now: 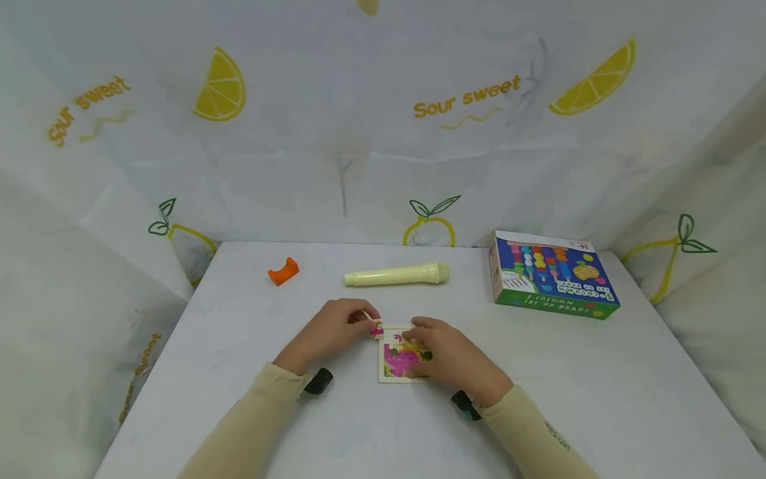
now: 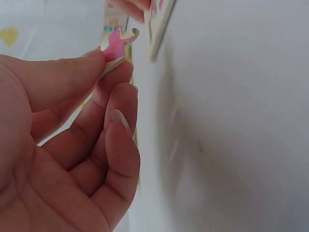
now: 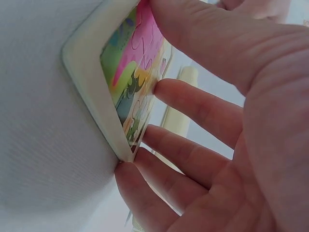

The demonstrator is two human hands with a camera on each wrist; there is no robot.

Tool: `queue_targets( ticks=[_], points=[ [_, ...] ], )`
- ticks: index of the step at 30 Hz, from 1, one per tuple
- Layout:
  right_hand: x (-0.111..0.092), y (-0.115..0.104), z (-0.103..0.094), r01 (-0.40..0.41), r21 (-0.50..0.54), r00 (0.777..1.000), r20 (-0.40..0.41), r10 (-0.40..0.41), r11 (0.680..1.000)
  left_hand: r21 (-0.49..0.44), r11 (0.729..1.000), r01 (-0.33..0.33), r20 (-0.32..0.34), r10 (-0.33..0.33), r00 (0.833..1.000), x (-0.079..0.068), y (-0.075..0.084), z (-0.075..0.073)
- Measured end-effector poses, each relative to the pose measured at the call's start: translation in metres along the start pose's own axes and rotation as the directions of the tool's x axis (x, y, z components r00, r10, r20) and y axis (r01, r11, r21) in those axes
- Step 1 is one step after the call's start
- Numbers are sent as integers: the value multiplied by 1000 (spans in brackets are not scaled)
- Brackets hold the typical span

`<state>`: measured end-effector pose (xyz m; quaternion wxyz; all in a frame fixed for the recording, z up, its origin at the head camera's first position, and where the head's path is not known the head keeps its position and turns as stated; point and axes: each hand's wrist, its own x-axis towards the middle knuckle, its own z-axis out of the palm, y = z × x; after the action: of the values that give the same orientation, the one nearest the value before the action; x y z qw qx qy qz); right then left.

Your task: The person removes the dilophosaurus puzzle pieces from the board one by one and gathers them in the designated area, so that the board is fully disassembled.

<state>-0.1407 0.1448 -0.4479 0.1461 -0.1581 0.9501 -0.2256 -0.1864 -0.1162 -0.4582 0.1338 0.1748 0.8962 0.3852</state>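
My left hand [image 1: 342, 332] pinches a small pink puzzle piece [image 2: 116, 46] between thumb and forefinger, close to the upper left corner of a square jigsaw puzzle board [image 1: 382, 362]. The piece has a knobbed edge and a pale wooden side. My right hand [image 1: 445, 352] rests over the board's right side, thumb and fingertips touching it, fingers fairly straight. In the right wrist view the puzzle board [image 3: 79, 67] shows a pale frame around joined pieces with a pink, green and yellow picture. Part of that picture is hidden under the right hand.
Behind the hands, a pale yellow toy microphone [image 1: 395, 275] lies across the white table [image 1: 179, 372]. An orange curved block [image 1: 284, 271] is at the back left. A bead set box [image 1: 553, 274] lies at the back right, near the patterned curtain [image 1: 323, 133].
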Motion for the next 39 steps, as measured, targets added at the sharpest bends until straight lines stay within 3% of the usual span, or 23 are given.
queue_targets(
  ticks=[6, 11, 16, 23, 28, 39],
  points=[
    [-1, -1, 1, 16, 0, 1000, 3, -16, 1000, -23, 995, 93, -44, -94, 995, -25, -40, -34],
    [0, -1, 0, 31, -2, 1000, 5, -31, 1000, 1, 982, 187, -114, -186, 976, -51, -76, -69],
    [1, 0, 2, 21, -13, 1000, 1, -21, 1000, -37, 969, 244, -103, -246, 964, -64, -95, -88],
    [1, 4, -1, 22, 18, 1000, 9, -22, 1000, -79, 964, 253, -93, -260, 961, -65, -102, -93],
    [1, 5, -8, -42, 45, 999, 18, 41, 998, -84, 962, 261, -109, -269, 957, -65, -102, -93],
    [-7, 19, -7, -99, 110, 995, 19, 98, 989, -12, 948, 319, -147, -317, 937, -63, -94, -82]
  ],
)
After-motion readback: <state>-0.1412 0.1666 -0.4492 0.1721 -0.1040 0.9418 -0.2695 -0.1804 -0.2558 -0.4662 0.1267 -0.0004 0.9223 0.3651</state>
